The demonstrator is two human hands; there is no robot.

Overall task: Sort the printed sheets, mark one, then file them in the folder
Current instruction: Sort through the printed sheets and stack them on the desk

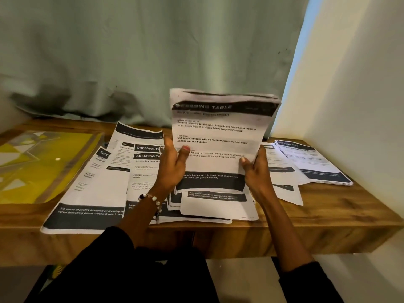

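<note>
Nearest, the left hand (172, 165) and right hand (254, 169) each grip a side edge of a bundle of printed sheets (218, 136), held upright above the wooden surface (317, 215). Under it, loose sheets (105, 182) lie overlapping. A neater pile (314, 162) sits at the right. The yellow folder (39, 162) lies flat at the left. A curtain (142, 51) hangs behind.

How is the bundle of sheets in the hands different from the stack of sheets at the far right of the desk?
The held bundle stands nearly upright, gripped at its lower edges by the left hand and right hand; the right stack lies flat on the desk, untouched. The held bundle's top edges are fanned and blurred; the right stack looks fairly squared. Both are white printed sheets with dark header bands.
</note>
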